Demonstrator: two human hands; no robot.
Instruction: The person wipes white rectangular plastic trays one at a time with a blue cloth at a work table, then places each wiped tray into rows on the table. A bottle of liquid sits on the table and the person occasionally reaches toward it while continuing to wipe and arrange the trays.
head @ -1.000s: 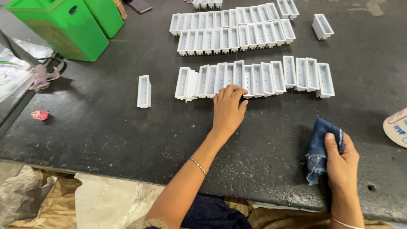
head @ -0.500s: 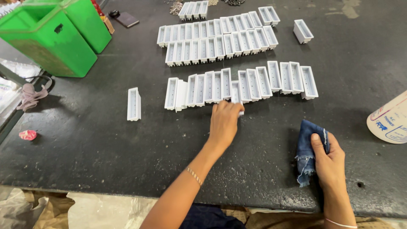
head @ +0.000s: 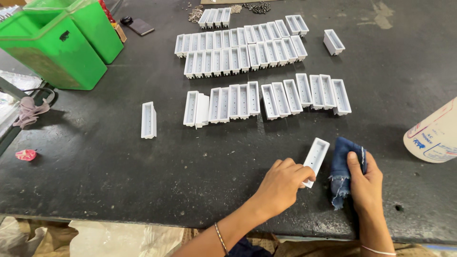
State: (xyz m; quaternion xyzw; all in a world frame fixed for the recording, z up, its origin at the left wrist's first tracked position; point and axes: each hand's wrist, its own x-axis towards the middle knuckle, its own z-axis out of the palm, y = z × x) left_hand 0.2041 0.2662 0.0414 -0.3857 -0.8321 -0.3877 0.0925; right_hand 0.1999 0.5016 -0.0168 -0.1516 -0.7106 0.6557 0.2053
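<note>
My left hand (head: 281,183) grips the near end of a white plastic trough-shaped piece (head: 316,155), lying on the dark table (head: 95,166) near the front edge. Right beside it my right hand (head: 365,183) presses a folded blue denim cloth (head: 343,166) against the table. Beyond them, a row of the same white pieces (head: 266,100) lies side by side, with a gap in the middle. Two longer rows (head: 240,50) lie farther back. A single white piece (head: 149,120) lies apart to the left.
Two green plastic bins (head: 57,47) stand at the back left, a dark phone (head: 140,26) behind them. A white bottle (head: 435,135) lies at the right edge. One lone white piece (head: 333,42) sits far right. A red scrap (head: 26,154) and a rag (head: 28,112) lie at left.
My left hand has pulled one white piece out of the near row and drawn it back toward the front edge, next to the cloth. The right hand has stayed on the cloth.
</note>
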